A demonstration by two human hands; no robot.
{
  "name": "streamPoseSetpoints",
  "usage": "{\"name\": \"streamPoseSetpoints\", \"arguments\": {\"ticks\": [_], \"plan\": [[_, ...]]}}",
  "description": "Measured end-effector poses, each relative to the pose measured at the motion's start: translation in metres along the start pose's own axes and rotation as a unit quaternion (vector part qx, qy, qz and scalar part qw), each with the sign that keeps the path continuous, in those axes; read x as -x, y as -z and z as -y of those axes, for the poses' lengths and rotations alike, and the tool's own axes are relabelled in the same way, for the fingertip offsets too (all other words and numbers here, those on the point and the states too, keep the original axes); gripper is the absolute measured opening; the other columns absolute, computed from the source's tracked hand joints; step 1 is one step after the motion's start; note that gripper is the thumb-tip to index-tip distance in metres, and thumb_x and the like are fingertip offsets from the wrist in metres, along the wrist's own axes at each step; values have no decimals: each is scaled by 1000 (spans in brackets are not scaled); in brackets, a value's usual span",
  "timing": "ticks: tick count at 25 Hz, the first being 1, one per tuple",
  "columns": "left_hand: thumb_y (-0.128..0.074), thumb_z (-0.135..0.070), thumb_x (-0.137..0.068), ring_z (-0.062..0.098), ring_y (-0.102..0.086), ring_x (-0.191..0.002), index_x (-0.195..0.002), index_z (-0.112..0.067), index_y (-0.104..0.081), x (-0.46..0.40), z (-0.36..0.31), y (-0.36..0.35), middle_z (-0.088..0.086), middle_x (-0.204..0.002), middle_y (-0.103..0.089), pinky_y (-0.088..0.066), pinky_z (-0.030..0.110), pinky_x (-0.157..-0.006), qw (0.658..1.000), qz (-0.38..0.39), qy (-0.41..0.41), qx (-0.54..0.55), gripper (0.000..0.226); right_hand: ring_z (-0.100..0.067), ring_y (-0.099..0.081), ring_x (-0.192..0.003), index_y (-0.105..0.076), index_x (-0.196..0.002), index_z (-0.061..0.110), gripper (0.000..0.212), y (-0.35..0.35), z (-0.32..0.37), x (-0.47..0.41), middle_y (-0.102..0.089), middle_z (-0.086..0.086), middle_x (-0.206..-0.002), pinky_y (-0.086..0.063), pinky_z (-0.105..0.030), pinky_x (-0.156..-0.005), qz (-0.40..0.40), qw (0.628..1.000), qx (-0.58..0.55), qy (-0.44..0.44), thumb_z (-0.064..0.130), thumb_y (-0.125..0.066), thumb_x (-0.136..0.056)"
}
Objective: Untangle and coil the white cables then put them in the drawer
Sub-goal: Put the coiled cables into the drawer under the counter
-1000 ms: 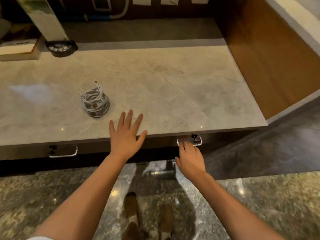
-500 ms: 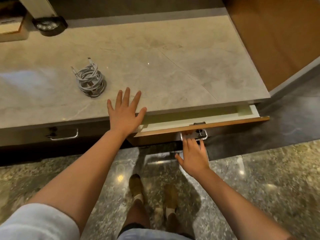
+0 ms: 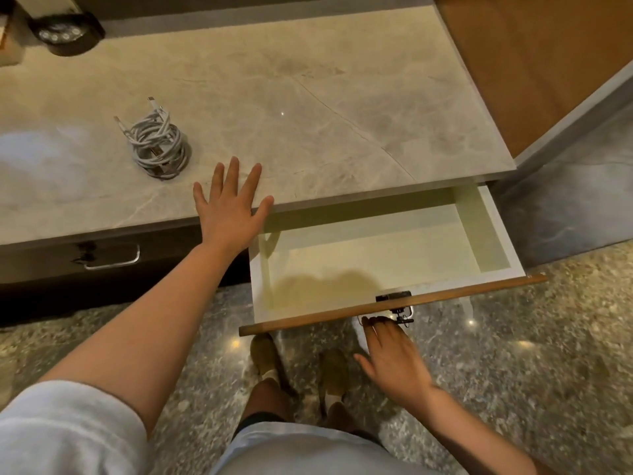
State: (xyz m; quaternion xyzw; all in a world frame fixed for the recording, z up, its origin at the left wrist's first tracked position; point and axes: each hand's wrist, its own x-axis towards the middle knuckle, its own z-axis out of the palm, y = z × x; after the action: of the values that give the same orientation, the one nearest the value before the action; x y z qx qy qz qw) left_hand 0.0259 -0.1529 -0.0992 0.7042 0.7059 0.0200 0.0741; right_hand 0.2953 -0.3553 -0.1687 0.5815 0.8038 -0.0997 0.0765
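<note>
A coiled bundle of white cables point(image 3: 157, 145) stands on the marble countertop point(image 3: 308, 108), left of centre. My left hand point(image 3: 229, 204) lies flat on the counter's front edge, fingers spread, just right of the bundle and apart from it. The right-hand drawer point(image 3: 503, 241) is pulled far out, its pale inside bare. My right hand point(image 3: 394, 358) is under the drawer's wooden front, fingertips hooked on the metal drawer handle point(image 3: 400, 311).
A second drawer with a metal handle point(image 3: 113, 258) stays closed at the left. A dark round object point(image 3: 65, 30) sits at the back left of the counter. A wooden panel point(image 3: 534, 63) rises on the right. My feet point(image 3: 298, 365) stand on speckled floor below the drawer.
My right hand has pulled the drawer from closed to far out. My left hand has stayed flat on the counter edge. The cable bundle has not moved.
</note>
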Motion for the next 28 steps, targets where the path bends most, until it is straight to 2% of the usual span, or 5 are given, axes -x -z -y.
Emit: {"name": "streamPoseSetpoints", "arguments": {"ticks": [10, 15, 19, 23, 28], "plan": [[-23, -57, -94, 25, 6, -146, -148, -39, -6, 0, 1, 1, 2, -160, 2, 4, 57, -112, 1000, 0, -10, 12, 60, -25, -65, -79, -71, -92, 8, 56, 37, 14, 9, -68, -11, -86, -55, -33, -68, 75, 997, -13, -19, 45, -29, -86], [-24, -59, -92, 26, 2, -146, -148, -38, -8, 0, 1, 8, 3, -160, -2, -1, 58, -112, 1000, 11, -20, 12, 62, -13, -62, -63, -68, -86, 18, 58, 116, 33, -8, -64, 4, -81, -48, -23, -48, -54, 991, -125, -4, 46, -18, -97], [-20, -62, -88, 28, -11, -142, -145, -38, -19, -7, 9, 14, 5, -157, -16, -13, 55, -106, 999, 9, -40, -2, 62, -19, -63, -71, -69, -89, 14, 36, 175, 40, -79, -66, -2, -83, -51, -29, -56, -143, 986, -86, 18, 34, -40, -89], [-17, -60, -86, 31, -22, -139, -143, -37, -30, -13, 15, 7, 8, -152, -29, -12, 56, -107, 999, -14, -41, 19, 63, -27, -61, -87, -66, -103, 11, 31, 205, 32, -170, -65, -8, -100, -48, -35, -69, -138, 984, -105, 50, 31, -46, -91], [-25, -63, -85, 27, -10, -145, -146, -41, -16, -17, 12, 2, 5, -157, -13, 1, 52, -109, 999, -32, -2, 13, 65, -31, -55, -110, -59, -120, 12, 33, 237, 30, -273, -59, -12, -122, -45, -40, -86, -95, 971, -101, 193, 26, -51, -91]]}}
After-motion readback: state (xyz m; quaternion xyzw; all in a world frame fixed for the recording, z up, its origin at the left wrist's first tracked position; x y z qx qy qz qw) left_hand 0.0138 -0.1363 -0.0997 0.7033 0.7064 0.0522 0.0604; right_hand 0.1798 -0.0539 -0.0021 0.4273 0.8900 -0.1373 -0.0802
